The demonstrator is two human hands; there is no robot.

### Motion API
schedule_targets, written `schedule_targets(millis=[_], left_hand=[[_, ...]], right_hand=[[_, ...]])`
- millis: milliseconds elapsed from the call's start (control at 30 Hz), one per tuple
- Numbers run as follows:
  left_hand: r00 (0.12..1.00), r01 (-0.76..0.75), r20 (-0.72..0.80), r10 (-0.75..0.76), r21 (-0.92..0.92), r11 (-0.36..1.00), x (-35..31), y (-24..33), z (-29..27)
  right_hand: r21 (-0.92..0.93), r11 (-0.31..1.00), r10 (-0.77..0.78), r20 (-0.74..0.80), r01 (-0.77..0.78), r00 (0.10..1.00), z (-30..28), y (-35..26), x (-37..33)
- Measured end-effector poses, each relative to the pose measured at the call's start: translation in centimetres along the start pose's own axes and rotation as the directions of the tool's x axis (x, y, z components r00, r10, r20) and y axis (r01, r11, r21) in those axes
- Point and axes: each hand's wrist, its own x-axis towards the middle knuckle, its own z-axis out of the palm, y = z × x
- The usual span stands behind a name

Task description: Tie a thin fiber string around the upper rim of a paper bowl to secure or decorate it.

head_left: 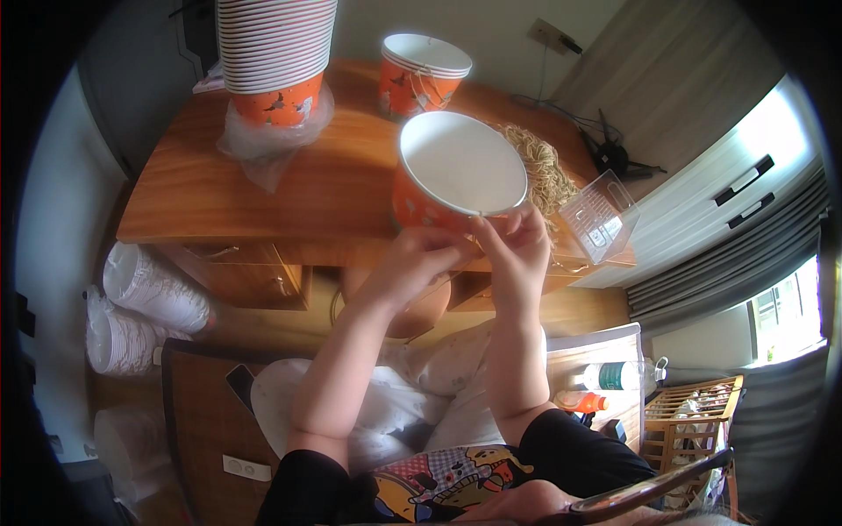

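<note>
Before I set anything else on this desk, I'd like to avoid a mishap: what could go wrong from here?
The bucket seems tilted toward the person near the desk's front edge; it might slip if the left hand and right hand lose it.
The tall stack of buckets has plastic wrap around its base; a knock might topple it.
Loose string lies beside the bucket and might snag.

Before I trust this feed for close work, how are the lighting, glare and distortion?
Head view: fisheye lens bows the grey curtain and leaves the corners black; head view: bright light washes out part of the pale cabinet and the window; head view: the orange bucket, left hand and right hand show no obvious motion blur.
</note>
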Motion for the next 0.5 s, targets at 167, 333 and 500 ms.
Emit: schedule_targets(millis=[167, 333, 500], left_hand=[[1.000, -0.002, 0.021, 0.002, 0.033, 0.999, 0.12, -0.24, -0.21], [1.000, -0.020, 0.023, 0.020, 0.014, 1.000, 0.21, -0.31, -0.18], [0.999, 0.040, -0.024, -0.041, -0.040, 0.998, 0.05, -0.24, -0.30]], right_hand=[[0.016, 1.000, -0.022, -0.026, 0.022, 0.999, 0.12, 0.10, -0.16], [0.027, 0.999, -0.042, -0.010, 0.043, 0.999, -0.04, 0.17, -0.17], [-0.077, 0.995, -0.069, 0.001, 0.069, 0.998, 0.02, 0.11, -0.44]])
